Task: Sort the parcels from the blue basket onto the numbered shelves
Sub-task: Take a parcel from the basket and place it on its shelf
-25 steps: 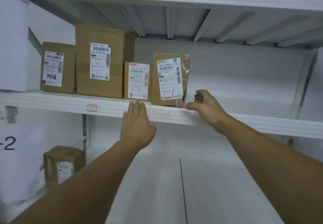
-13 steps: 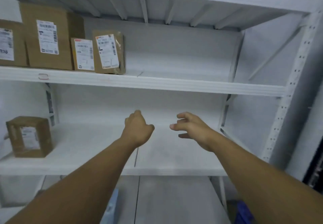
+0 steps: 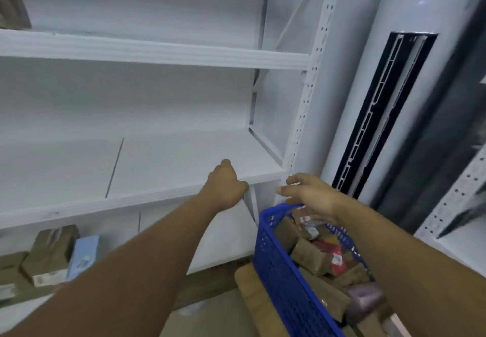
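The blue basket [image 3: 281,265] stands low at the right, full of several brown and red parcels [image 3: 310,256]. My right hand [image 3: 310,196] hovers over the basket's far rim with fingers loosely spread and holds nothing. My left hand [image 3: 226,185] hangs in front of the edge of the white middle shelf [image 3: 157,194], fingers curled under, with nothing in it. The white shelf unit [image 3: 157,52] fills the left and centre.
Brown boxes [image 3: 50,255] and a light blue box [image 3: 84,256] sit on the bottom shelf at the left. A perforated white upright [image 3: 307,87] ends the unit. A white column with a black slot [image 3: 381,116] stands to the right, a second rack [image 3: 457,200] beyond.
My view has swung right and down from the upper shelf with its parcels to the basket. Both hands left that shelf and dropped; the right one now reaches over the basket.
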